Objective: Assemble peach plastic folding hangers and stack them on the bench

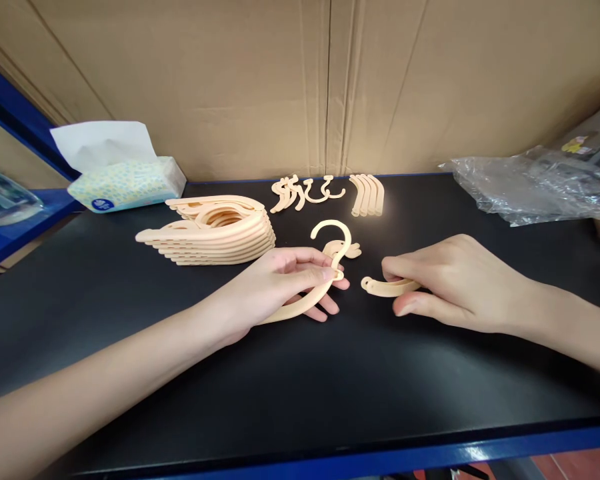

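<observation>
My left hand (275, 283) grips a cream plastic hanger arm with a curved hook (349, 240) joined at its end. The thumb presses on the joint, and the arm part (300, 308) runs down under the palm. My right hand (450, 287) pinches a separate hanger arm (383, 288) between thumb and fingers; its holed end points left toward the hook, apart from it by a small gap. Behind the hook, a small cream piece with a rounded, lobed end (353, 251) lies on the table, partly hidden.
A stack of cream folded hangers (215, 237) stands left of centre. Loose hooks (320, 193) and several hanger arms (367, 195) lie at the back. A tissue pack (130, 183) is back left, clear plastic bags (525, 183) back right. Cardboard (240, 87) walls the black table's (330, 393) rear.
</observation>
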A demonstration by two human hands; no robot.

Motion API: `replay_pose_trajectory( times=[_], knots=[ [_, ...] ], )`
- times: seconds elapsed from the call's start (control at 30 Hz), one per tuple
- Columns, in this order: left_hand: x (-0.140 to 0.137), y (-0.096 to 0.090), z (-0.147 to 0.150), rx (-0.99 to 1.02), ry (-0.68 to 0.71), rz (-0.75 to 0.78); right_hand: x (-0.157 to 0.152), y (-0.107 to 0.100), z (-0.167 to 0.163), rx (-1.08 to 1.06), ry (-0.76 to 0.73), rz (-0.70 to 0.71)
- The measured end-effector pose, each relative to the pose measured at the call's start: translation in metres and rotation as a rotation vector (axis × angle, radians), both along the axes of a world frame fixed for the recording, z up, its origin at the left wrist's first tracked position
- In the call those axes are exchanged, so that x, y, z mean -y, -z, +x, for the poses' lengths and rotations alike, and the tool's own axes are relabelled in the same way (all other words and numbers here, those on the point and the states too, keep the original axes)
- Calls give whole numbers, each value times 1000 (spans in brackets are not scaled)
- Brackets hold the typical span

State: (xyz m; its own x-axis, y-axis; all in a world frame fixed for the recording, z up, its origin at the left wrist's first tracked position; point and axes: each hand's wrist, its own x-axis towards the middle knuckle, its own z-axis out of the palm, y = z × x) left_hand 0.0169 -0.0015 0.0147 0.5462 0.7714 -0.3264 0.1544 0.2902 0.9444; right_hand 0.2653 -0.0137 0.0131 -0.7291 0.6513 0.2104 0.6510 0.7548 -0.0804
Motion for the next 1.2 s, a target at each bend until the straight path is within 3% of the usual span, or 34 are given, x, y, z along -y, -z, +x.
replay_pose_trajectory(
  times=[0.5,0.97,1.2],
  knots=[
    [2,-4,1,-24,71,-24,3,5,-11,140,-57,448],
    [2,-2,4,-35,56,2,14,2,-18,150,-53,600],
    [5,-3,6,-1,41,3,15,4,-18,99,-84,556]
  ],
)
